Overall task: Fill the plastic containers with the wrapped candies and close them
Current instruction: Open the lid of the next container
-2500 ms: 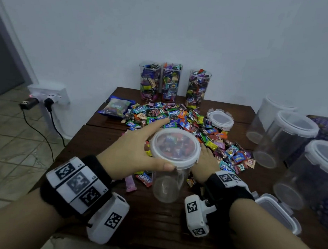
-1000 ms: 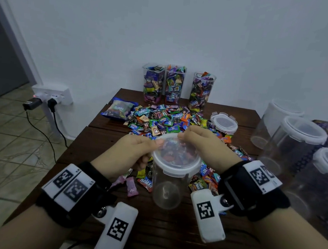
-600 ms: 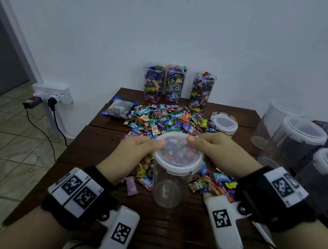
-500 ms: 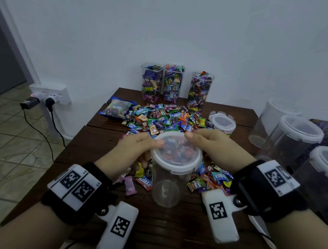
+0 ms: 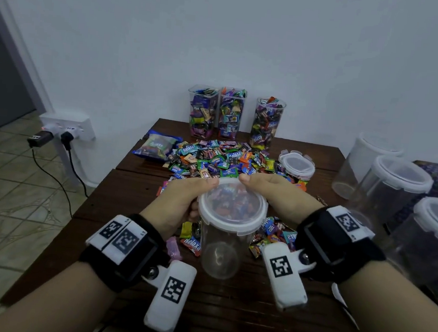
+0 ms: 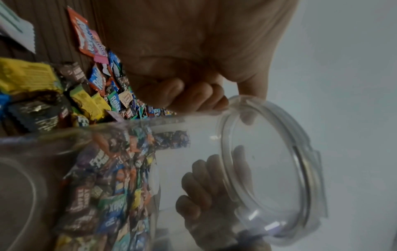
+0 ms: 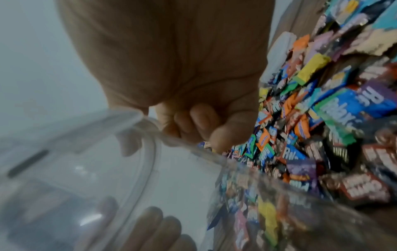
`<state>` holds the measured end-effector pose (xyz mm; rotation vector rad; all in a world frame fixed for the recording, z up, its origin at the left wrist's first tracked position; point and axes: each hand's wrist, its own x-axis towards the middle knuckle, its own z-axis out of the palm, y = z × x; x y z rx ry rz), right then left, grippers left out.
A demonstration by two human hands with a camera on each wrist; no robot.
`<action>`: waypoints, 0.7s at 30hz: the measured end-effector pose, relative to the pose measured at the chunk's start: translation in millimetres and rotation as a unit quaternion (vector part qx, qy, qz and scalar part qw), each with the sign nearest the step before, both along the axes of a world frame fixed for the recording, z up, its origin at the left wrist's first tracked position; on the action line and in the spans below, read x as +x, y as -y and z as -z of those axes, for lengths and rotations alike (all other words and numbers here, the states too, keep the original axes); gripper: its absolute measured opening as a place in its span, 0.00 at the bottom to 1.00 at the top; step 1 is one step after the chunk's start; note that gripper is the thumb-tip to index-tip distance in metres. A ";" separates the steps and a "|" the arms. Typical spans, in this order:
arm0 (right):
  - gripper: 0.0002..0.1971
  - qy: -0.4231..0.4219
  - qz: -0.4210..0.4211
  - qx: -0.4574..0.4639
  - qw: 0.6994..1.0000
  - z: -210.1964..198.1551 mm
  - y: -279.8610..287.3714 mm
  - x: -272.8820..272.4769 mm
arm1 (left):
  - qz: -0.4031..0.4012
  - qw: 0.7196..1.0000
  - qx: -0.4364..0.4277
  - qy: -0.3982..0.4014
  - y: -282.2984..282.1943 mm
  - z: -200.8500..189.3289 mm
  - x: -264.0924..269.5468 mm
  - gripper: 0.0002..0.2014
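Evidently, the clear lid is pinched at its far rim by left hand and right hand fingers, likely for opening; the empty round container stands beneath them, wrapped candies just beyond on the desk.

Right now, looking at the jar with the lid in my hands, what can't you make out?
- Head view: left hand and right hand cover the far rim of the lid, hiding the clips there.
- Wrist views: motion blur; lid seating on the container unclear.
- Head view: right-edge empty containers cut off.
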<state>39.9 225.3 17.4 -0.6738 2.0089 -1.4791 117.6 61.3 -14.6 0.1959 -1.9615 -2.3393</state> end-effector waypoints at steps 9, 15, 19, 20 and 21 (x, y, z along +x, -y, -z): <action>0.23 -0.066 0.006 0.064 0.996 -5.7 -27.5 9.7 | -0.039 0.999 0.008 -0.029 -0.4 6.8 0.3 0.16; 0.21 0.006 0.022 0.002 1.000 3.5 -28.5 15.3 | -0.071 0.996 0.015 -0.046 -3.8 4.5 1.6 0.17; 0.21 0.053 0.036 -0.064 0.996 13.1 -25.2 16.3 | -0.070 0.997 -0.018 -0.040 -0.8 2.0 5.4 0.18; 0.21 0.066 0.039 -0.081 0.994 15.3 -23.9 16.9 | -0.066 0.997 -0.028 -0.036 -0.7 1.7 6.1 0.19; 0.21 0.079 0.045 -0.097 0.991 17.1 -23.0 17.7 | -0.061 0.997 -0.037 -0.030 -0.9 1.4 7.0 0.22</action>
